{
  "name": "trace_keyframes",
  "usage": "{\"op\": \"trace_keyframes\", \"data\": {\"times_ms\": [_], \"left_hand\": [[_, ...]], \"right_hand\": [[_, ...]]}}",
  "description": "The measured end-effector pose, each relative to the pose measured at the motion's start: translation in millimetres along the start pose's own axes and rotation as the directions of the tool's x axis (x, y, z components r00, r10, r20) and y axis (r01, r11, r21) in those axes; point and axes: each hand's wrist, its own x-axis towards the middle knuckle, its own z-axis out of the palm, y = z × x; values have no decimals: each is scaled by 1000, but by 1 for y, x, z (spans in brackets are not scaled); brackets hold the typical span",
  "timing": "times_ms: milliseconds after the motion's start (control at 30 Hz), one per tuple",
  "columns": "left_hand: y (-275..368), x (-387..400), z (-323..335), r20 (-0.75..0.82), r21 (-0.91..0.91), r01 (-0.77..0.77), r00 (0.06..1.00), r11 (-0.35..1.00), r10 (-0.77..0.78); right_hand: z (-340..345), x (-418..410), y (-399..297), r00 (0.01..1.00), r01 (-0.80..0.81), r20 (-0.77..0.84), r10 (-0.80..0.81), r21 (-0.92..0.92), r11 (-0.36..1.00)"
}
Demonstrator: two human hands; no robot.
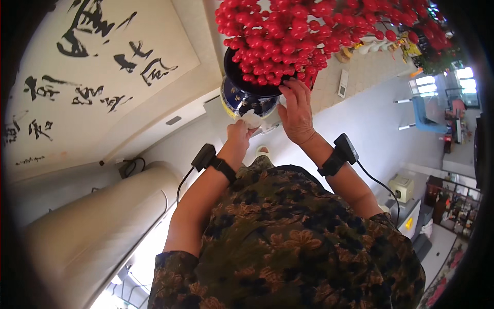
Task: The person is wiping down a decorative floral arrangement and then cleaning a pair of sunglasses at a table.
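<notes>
Before me stands a dark blue vase [250, 98] with a wide dark rim and gold decoration, filled with branches of red artificial berries [283, 42]. My left hand [238, 133] pinches a crumpled white tissue or cloth [251, 119] just below the vase's rounded body; whether the cloth touches the vase is hard to tell. At the rim's right side, my right hand [297, 110] rests its fingertips on the edge, under the lowest berries. The palm and thumb hang beside the vase, and the fingers are slightly spread. Berries hide the vase's mouth.
A white remote control [342, 83] lies on the tiled-pattern surface at right, with ornaments [374, 47] farther along it. Large calligraphy [96, 77] covers the left wall. A cylindrical beige appliance [112, 208] stands at lower left. A blue chair [424, 116] is at far right.
</notes>
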Motion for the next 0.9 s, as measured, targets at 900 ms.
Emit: {"op": "trace_keyframes", "data": {"times_ms": [900], "left_hand": [[28, 64, -1, 212, 713, -623, 628, 321, 749]], "right_hand": [[15, -10, 9, 999, 52, 2, -52, -26, 998]]}}
